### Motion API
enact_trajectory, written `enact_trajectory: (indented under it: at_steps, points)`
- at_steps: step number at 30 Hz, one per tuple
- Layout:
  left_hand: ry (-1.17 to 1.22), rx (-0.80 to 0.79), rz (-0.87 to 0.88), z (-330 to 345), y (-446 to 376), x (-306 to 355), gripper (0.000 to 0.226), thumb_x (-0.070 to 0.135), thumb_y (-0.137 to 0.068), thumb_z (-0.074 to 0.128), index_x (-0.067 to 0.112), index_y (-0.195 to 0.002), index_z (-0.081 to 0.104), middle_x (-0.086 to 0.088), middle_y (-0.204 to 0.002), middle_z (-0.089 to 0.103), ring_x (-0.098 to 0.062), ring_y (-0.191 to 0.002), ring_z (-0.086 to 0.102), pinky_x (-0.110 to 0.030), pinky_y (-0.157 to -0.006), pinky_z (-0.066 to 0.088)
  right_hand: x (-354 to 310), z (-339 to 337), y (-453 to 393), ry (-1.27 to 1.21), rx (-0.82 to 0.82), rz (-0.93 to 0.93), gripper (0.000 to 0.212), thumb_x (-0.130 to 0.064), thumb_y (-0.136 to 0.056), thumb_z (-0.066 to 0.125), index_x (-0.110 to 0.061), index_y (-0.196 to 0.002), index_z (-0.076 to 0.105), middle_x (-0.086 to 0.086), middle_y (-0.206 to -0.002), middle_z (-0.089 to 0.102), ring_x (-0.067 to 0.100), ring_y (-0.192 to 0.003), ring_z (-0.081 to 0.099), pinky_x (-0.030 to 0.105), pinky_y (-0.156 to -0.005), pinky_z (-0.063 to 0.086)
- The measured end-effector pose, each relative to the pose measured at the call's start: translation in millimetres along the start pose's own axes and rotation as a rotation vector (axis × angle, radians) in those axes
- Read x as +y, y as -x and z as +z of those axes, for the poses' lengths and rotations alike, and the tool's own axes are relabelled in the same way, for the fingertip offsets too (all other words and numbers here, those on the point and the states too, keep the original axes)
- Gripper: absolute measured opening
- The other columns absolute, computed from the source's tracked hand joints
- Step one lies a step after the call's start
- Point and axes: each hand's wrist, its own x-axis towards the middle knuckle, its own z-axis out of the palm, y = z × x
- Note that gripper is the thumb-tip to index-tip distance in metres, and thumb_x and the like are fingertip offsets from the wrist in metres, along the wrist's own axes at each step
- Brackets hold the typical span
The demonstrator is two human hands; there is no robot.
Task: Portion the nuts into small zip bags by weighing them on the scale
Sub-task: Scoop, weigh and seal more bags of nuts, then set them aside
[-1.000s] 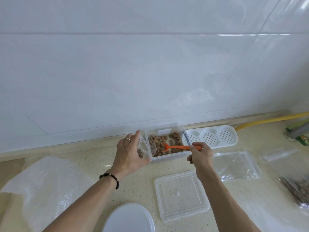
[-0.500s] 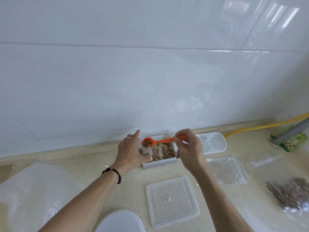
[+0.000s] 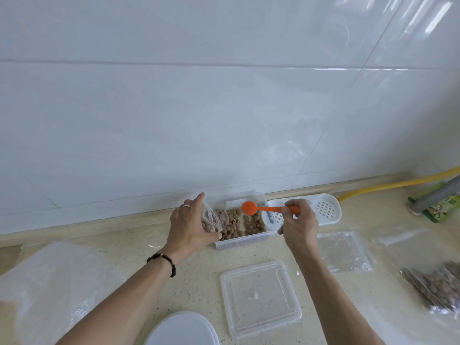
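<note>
1. The biggest risk, as it looks, is nuts (image 3: 234, 224) spilling onto the countertop (image 3: 139, 247). The small zip bag (image 3: 211, 220) is soft and has a narrow mouth, so a scoop tipped slightly off line would likely drop its load between the bag and the clear container (image 3: 242, 239).

2. The left hand (image 3: 190, 226) curls its fingers and thumb round the zip bag, holding it upright just left of the container, with a few nuts already inside. If that grip loosens, the mouth could fold shut or the bag could sag and tip.

3. The right hand (image 3: 297, 226) pinches the handle of the orange scoop (image 3: 249, 207), whose bowl hangs above the nuts in the container. The bowl shows as plain orange; whether it carries nuts cannot be told.

4. No scale is recognisable here; a round white object (image 3: 183, 328) sits at the near edge, but what it is cannot be told. Filling by eye risks an overfilled bag that must be corrected later.

5. The loose container lid (image 3: 260, 298) and an empty flat bag (image 3: 346, 252) lie near the right forearm, so a wide sweep might knock them.

6. Against the frame half a second earlier, the scoop bowl has moved from over the bag mouth back to above the container, so it seems a load has just been tipped in. The left hand keeps the same hold.
</note>
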Motion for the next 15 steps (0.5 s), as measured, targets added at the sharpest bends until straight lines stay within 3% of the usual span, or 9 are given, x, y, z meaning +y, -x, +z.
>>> enact_trajectory:
  at_steps: [5,11,15]
  points:
    - [-0.052,-0.017,0.041,5,4,-7,0.114,0.052,-0.059,0.08,0.02,-0.15,0.02,-0.003,-0.129,0.046,-0.02,-0.125,0.042,-0.042,-0.112,0.026,22,25,-5,0.066,-0.056,0.094,0.007,-0.01,-0.098,0.051,-0.012,-0.098,0.058,-0.002,-0.083,0.059,0.024,-0.049,0.061,0.02,-0.041,0.042]
    - [-0.079,-0.018,0.067,8,4,-11,0.114,0.054,-0.061,0.078,0.018,-0.151,0.017,-0.003,-0.131,0.048,-0.019,-0.128,0.038,-0.041,-0.114,0.023,24,47,1,0.006,-0.261,0.151,0.007,-0.008,-0.098,0.052,-0.012,-0.096,0.057,0.006,-0.083,0.063,0.015,-0.041,0.057,0.026,-0.043,0.045]
    - [-0.103,-0.027,0.064,9,3,-11,0.117,0.058,-0.062,0.077,0.017,-0.152,0.013,-0.003,-0.131,0.048,-0.019,-0.129,0.037,-0.042,-0.114,0.023,25,48,3,-0.099,-0.192,0.268,0.008,-0.007,-0.098,0.051,-0.012,-0.099,0.057,0.01,-0.077,0.064,0.011,-0.04,0.056,0.027,-0.043,0.046]
